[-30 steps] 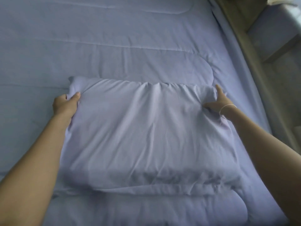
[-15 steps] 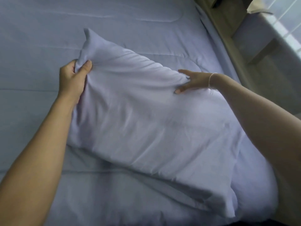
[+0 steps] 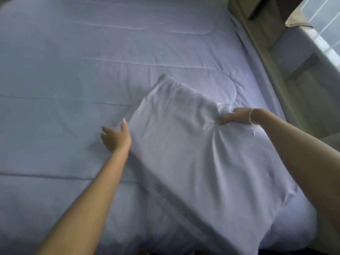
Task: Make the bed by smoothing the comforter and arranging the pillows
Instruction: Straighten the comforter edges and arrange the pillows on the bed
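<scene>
A pale lilac pillow (image 3: 193, 159) lies tilted across the near right part of the bed, one corner pointing up and left. My right hand (image 3: 235, 116) grips a bunch of the pillowcase at the pillow's upper right edge, and the cloth puckers around the fingers. My left hand (image 3: 115, 138) is open at the pillow's left edge, thumb up against the fabric and fingers spread over the comforter. The lilac quilted comforter (image 3: 92, 70) covers the whole bed and lies flat with stitched seams.
A wooden bed frame (image 3: 265, 57) runs along the bed's right side. Beyond it stands a low bench or table (image 3: 298, 52), and a bright window with a curtain (image 3: 323, 32) fills the top right corner.
The pillow has swung further round and dropped lower and to the right. My left hand has let go of its corner and opened. My right hand went from lying flat to gripping the pillowcase.
</scene>
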